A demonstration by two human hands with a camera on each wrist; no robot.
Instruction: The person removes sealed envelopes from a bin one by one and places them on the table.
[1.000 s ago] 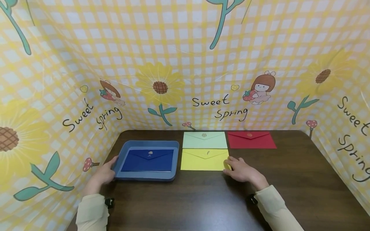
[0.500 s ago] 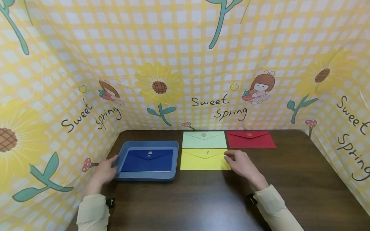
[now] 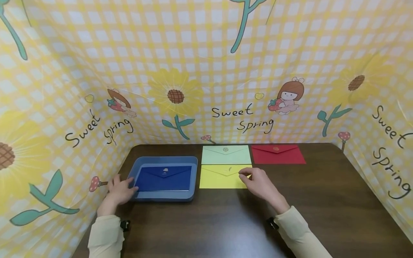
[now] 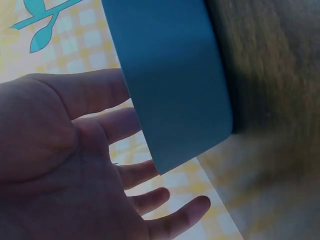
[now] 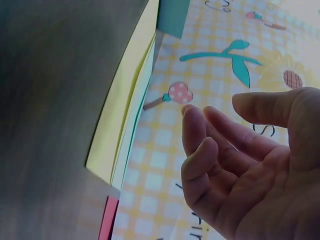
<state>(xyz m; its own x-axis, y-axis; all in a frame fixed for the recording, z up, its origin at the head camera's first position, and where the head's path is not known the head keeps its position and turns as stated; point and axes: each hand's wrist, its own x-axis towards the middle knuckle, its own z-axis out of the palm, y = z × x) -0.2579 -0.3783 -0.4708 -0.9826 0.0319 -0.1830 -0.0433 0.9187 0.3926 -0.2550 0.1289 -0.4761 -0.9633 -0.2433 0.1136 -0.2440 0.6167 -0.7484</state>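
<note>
The blue tray [image 3: 180, 195] stands on the left of the table with a dark blue envelope [image 3: 166, 181] lying flat inside. My left hand [image 3: 120, 190] is at the tray's left wall, its thumb and a finger reaching over the rim; in the left wrist view the fingers [image 4: 100, 92] pass behind the tray wall [image 4: 170, 65]. A yellow envelope [image 3: 216, 179] lies right of the tray. Over its right end hovers my right hand [image 3: 259, 182], fingers bent loosely; the right wrist view shows nothing between thumb and fingers.
A pale green envelope [image 3: 222, 156] lies just behind the yellow one, and a red envelope [image 3: 279, 156] lies at the back right. Checked yellow cloth [image 3: 222, 71] rises behind and beside the dark wooden table [image 3: 200, 229].
My right hand has let go of the yellow envelope's right edge, which was bent up and now lies flat, and has moved left. The left hand's fingers have spread and shifted over the tray's rim.
</note>
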